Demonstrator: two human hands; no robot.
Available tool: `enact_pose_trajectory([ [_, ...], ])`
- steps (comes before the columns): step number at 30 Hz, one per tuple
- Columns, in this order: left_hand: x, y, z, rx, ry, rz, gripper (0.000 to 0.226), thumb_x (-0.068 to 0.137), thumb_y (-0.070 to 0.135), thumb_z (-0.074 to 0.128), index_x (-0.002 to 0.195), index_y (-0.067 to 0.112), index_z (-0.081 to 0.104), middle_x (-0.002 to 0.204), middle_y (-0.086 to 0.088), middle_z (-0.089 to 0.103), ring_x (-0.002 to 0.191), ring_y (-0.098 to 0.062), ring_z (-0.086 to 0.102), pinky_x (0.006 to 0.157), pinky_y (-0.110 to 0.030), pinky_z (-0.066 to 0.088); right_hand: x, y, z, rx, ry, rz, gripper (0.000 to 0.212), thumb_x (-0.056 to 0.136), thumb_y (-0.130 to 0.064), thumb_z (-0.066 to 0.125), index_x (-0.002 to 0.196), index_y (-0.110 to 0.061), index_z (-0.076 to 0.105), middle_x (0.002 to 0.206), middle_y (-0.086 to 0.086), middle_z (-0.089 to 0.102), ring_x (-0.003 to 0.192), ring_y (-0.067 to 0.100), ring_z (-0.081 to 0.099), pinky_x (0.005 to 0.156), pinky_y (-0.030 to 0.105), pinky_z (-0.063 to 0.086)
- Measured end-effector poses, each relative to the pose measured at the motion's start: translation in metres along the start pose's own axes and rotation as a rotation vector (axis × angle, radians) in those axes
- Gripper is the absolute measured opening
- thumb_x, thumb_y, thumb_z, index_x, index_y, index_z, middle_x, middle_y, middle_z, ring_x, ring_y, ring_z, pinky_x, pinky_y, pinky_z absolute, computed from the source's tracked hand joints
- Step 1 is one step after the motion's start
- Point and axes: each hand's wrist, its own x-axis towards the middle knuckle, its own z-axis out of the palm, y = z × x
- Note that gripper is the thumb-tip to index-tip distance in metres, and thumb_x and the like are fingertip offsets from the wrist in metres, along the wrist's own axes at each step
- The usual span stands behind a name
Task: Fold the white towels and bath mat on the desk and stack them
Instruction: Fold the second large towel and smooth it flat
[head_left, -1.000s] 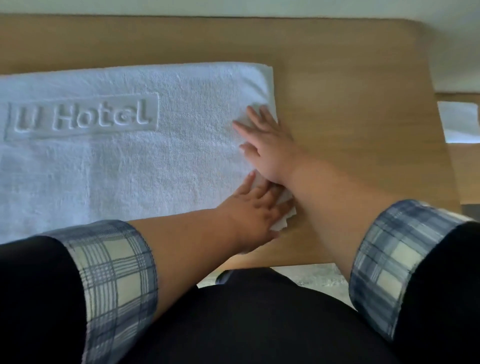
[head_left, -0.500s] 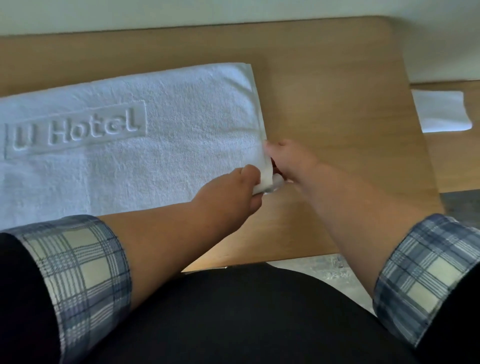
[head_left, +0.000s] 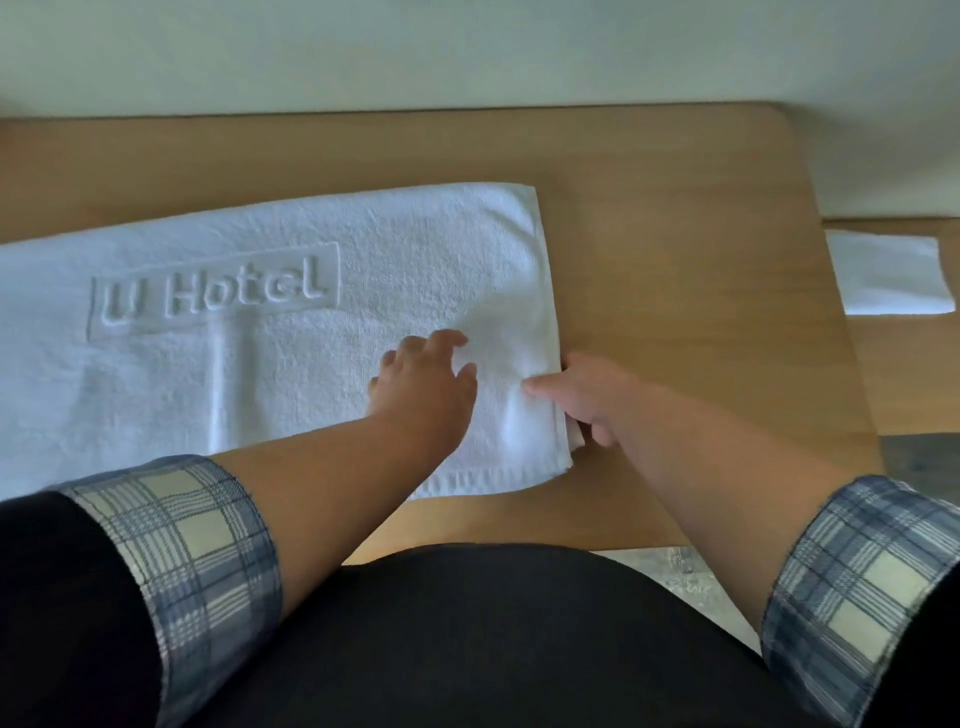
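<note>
As left hand (head_left: 423, 387) touches bath mat (head_left: 270, 395), right hand (head_left: 592, 400) pinches it.

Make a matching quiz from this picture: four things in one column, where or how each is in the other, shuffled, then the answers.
1 left hand
2 right hand
3 mat
4 small towel

A far right, beside the desk
B grips the mat's right edge
C rests on top of the mat
D spread on the desk, lettering up

Pairs: 1-C, 2-B, 3-D, 4-A
</note>
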Motion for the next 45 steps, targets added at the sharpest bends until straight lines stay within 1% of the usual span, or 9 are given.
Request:
enact_pose_trajectory([
  [5, -0.004, 0.016, -0.002, -0.287, -0.296, -0.101, 0.050, 0.098, 0.055, 0.049, 0.140, 0.028, 0.043, 0.127, -0.002, 0.058, 0.096, -0.019, 0.063, 0.078, -0.035, 0.053, -0.022, 0.009, 0.025, 0.180, -0.203, -0.049, 0.039, 0.090, -0.024, 0.067, 0.128, -0.019, 0.059, 0.114, 0.008, 0.072, 0.105, 0.030, 0.068, 0.093, 0.049, 0.054],
  [10, -0.018, 0.034, -0.019, -0.446, -0.403, -0.265, 0.072, 0.090, 0.067, 0.052, 0.145, 0.021, 0.040, 0.127, -0.003, 0.056, 0.099, -0.020, 0.058, 0.084, -0.044, 0.057, -0.033, -0.005, 0.014, 0.440, -0.351, 0.006, 0.049, 0.096, -0.035, 0.039, 0.125, -0.005, 0.065, 0.099, 0.013, 0.062, 0.082, 0.029, 0.064, 0.071, 0.049, 0.058],
  [16, -0.028, 0.038, -0.038, -0.182, -0.406, -0.277, 0.036, 0.093, 0.011, 0.053, 0.129, 0.009, 0.048, 0.114, -0.011, 0.061, 0.099, -0.030, 0.065, 0.087, -0.045, 0.059, -0.031, -0.055, 0.020, 0.153, -0.242, 0.001, 0.086, 0.080, -0.087, 0.041, 0.112, -0.012, 0.067, 0.092, 0.011, 0.076, 0.081, 0.031, 0.075, 0.074, 0.046, 0.061],
  [22, -0.043, 0.043, -0.054, -0.114, -0.400, -0.101, 0.031, 0.094, 0.002, 0.048, 0.123, 0.012, 0.054, 0.113, -0.008, 0.063, 0.100, -0.025, 0.062, 0.082, -0.035, 0.052, -0.011, -0.105, 0.025, 0.022, 0.271, -0.201, 0.040, 0.078, -0.042, 0.063, 0.111, -0.020, 0.063, 0.104, 0.008, 0.072, 0.088, 0.031, 0.072, 0.081, 0.051, 0.061],
  [29, -0.061, 0.023, -0.056, -0.655, -0.459, -0.001, 0.049, 0.101, 0.037, 0.050, 0.148, 0.039, 0.038, 0.124, 0.010, 0.064, 0.101, -0.019, 0.068, 0.088, -0.037, 0.058, 0.025, -0.105, 0.020, 0.011, 0.363, -0.176, 0.017, 0.086, -0.025, 0.059, 0.097, -0.014, 0.064, 0.084, 0.005, 0.058, 0.074, 0.025, 0.057, 0.069, 0.031, 0.045],
  [33, -0.063, 0.004, -0.034, -0.534, -0.546, 0.049, 0.055, 0.102, 0.048, 0.046, 0.154, 0.043, 0.028, 0.141, 0.011, 0.055, 0.108, -0.010, 0.062, 0.086, -0.028, 0.050, 0.032, -0.085, -0.006, 0.105, 0.278, -0.135, 0.014, 0.094, -0.016, 0.055, 0.101, -0.015, 0.067, 0.090, 0.001, 0.065, 0.080, 0.019, 0.061, 0.068, 0.025, 0.047],
  [36, -0.061, -0.007, -0.017, -0.358, -0.560, 0.053, 0.057, 0.104, 0.039, 0.046, 0.156, 0.038, 0.024, 0.154, 0.004, 0.044, 0.120, -0.018, 0.057, 0.091, -0.030, 0.046, 0.026, -0.074, -0.007, 0.071, 0.142, -0.053, 0.013, 0.099, -0.036, 0.059, 0.106, -0.025, 0.063, 0.099, -0.007, 0.067, 0.086, 0.011, 0.062, 0.066, 0.029, 0.046],
  [41, -0.056, 0.006, -0.013, -0.322, -0.487, -0.021, 0.069, 0.099, 0.045, 0.054, 0.158, 0.032, 0.020, 0.156, 0.000, 0.038, 0.116, -0.021, 0.058, 0.092, -0.037, 0.051, 0.016, -0.067, 0.001, 0.030, 0.074, -0.109, 0.036, 0.094, -0.026, 0.069, 0.127, -0.013, 0.061, 0.118, 0.009, 0.071, 0.106, 0.030, 0.068, 0.100, 0.048, 0.051],
  [45, -0.050, 0.040, -0.022, -0.520, -0.350, -0.175, 0.058, 0.082, 0.040, 0.072, 0.129, 0.021, 0.044, 0.103, 0.005, 0.065, 0.090, -0.016, 0.064, 0.065, -0.021, 0.052, -0.003, -0.084, 0.026, 0.174, -0.010, -0.110, 0.015, 0.094, -0.012, 0.065, 0.108, -0.007, 0.062, 0.090, 0.014, 0.066, 0.074, 0.028, 0.066, 0.071, 0.038, 0.054],
])
